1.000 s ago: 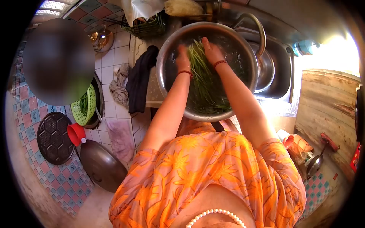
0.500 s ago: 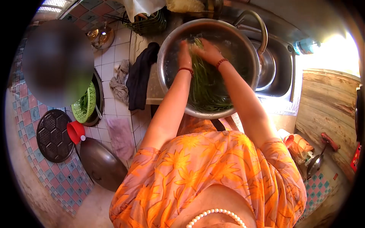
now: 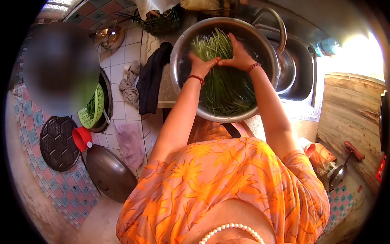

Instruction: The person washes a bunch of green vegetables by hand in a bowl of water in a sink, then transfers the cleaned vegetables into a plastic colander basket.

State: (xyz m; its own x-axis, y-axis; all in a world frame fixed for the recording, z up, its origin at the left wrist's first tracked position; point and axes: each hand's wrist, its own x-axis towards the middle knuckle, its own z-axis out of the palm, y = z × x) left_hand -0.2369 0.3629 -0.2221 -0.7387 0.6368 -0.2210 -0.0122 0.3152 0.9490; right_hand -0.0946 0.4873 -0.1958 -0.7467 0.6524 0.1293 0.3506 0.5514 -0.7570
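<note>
A wide steel basin (image 3: 175, 73) holds water and a large bunch of chives (image 3: 226, 95), long thin green stalks. Both hands are inside the basin, wrapped around the bunch from its two sides, thumbs meeting on top. My left hand (image 3: 202, 65) grips the left side; its fingers are partly hidden and a little blurred. On the right side my right hand (image 3: 240, 57) closes round the stalks. The pale cut ends fan out beyond the hands, while the dark green leaves trail toward me in the water.
A curved tap (image 3: 281, 30) rises at the basin's right over a steel sink (image 3: 302, 83) with a smaller pot (image 3: 287, 73). A dark cloth (image 3: 152, 81) lies left of the basin. Farther left are a green colander (image 3: 94, 107), a red cup (image 3: 82, 139) and a large lid (image 3: 109, 173).
My hands have moved apart and slightly toward me, from close together at the stalk ends to around the bunch. The pale ends now spread out above the water.
</note>
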